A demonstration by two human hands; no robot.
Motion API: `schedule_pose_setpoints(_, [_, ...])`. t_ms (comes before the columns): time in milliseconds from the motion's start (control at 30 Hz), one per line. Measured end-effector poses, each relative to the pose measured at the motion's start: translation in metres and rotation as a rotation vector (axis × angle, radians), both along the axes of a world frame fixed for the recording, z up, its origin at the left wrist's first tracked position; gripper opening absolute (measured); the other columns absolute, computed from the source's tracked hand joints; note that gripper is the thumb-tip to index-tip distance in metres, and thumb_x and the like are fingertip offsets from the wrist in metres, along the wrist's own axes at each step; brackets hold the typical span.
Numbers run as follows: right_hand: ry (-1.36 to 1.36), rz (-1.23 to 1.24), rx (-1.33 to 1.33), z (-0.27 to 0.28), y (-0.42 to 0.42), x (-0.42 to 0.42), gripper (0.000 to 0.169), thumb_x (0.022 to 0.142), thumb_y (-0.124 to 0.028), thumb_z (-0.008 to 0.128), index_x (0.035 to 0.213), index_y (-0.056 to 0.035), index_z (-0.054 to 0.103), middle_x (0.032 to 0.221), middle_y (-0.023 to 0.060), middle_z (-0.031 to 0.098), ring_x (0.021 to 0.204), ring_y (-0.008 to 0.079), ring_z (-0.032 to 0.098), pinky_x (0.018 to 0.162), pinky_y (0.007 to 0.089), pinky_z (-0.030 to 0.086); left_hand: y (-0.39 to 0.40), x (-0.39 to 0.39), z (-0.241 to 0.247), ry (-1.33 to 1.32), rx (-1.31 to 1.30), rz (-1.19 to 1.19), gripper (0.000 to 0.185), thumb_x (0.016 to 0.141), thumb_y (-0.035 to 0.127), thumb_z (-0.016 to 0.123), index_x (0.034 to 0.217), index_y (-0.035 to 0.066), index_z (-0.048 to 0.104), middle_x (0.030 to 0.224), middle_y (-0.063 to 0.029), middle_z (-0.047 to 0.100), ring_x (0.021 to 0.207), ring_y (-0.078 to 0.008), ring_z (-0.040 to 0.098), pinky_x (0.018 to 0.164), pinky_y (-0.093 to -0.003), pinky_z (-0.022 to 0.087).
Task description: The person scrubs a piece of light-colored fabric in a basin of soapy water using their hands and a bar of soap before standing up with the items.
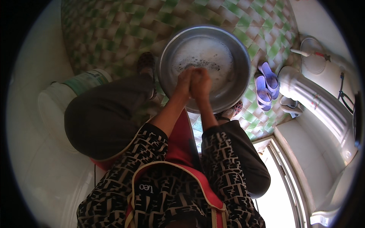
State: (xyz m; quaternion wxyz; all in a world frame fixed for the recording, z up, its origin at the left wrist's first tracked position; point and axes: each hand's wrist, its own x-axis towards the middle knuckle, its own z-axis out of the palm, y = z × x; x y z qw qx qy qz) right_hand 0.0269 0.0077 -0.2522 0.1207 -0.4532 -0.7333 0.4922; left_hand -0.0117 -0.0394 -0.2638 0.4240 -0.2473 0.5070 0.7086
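A round metal basin (242,65) stands on the floor between my feet, holding cloudy, sudsy water (211,51) with small dark bubbles near my hands. My left hand (184,79) and my right hand (201,81) are pressed together over the near half of the water. Their fingers are curled in, and whether anything lies between the palms is hidden. The wrists come in over the basin's near rim, bare below patterned black sleeves. A red apron (179,142) hangs between my knees.
Purple slippers (265,85) lie right of the basin, with grey slippers (290,106) beyond them. A white pedestal (316,97) stands at the right, near a pipe with a red-handled valve (320,54). A white bucket (99,75) is beside my knee at the left. An open doorway (276,182) is at lower right.
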Motion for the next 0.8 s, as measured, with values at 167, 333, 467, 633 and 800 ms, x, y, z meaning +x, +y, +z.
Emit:
schedule_pose_setpoints(167, [-0.357,-0.122,0.099,-0.03,0.063,0.014,0.022,0.076,-0.02,0.045,0.09,-0.0053,0.055,0.081,0.0193,0.058,0.077,0.0354,0.056,0.071,0.0409,0.043,0.016,0.0,0.002,-0.174,-0.135,-0.17,0.032,0.077,0.038,0.053,0.085,0.007,0.054,0.078,-0.0027,0.05,0.064,-0.0123,0.048,0.05,-0.0275,0.04])
schedule_pose_setpoints(333, [-0.342,-0.231,0.198,-0.058,0.094,0.059,0.024,0.074,-0.023,0.051,0.088,-0.0045,0.058,0.083,0.0205,0.058,0.079,0.0353,0.055,0.073,0.041,0.043,0.005,-0.018,-0.012,-0.047,-0.247,-0.093,0.049,0.076,0.047,0.052,0.103,0.007,0.048,0.093,-0.0051,0.045,0.082,-0.0167,0.045,0.071,-0.0309,0.04])
schedule_pose_setpoints(467, [-0.312,0.08,0.616,-0.094,0.067,0.081,0.032,0.072,-0.024,0.054,0.096,-0.0027,0.056,0.085,0.0206,0.056,0.081,0.0348,0.053,0.075,0.0394,0.041,-0.006,-0.019,-0.014,-0.075,-0.274,-0.092,0.064,0.072,0.05,0.055,0.121,0.012,0.037,0.12,-0.0082,0.036,0.108,-0.0249,0.036,0.088,-0.0469,0.028])
schedule_pose_setpoints(633, [-0.193,0.505,0.212,-0.098,0.005,0.063,0.033,0.069,-0.02,0.058,0.097,-0.0033,0.055,0.079,0.0172,0.056,0.073,0.03,0.054,0.066,0.0365,0.043,-0.018,-0.019,-0.025,-0.228,-0.298,-0.14,0.06,0.071,0.054,0.053,0.117,0.017,0.041,0.115,-0.0066,0.042,0.105,-0.0248,0.04,0.082,-0.0514,0.032])
schedule_pose_setpoints(800, [-0.034,0.532,-0.094,0.008,0.002,0.034,0.033,0.064,-0.021,0.064,0.089,-0.0013,0.055,0.076,0.0153,0.055,0.064,0.0282,0.054,0.059,0.0349,0.043,-0.031,-0.019,-0.023,-0.397,0.158,-0.024,0.044,0.076,0.052,0.046,0.096,0.013,0.051,0.088,-0.0065,0.056,0.072,-0.0204,0.055,0.063,-0.0319,0.046])
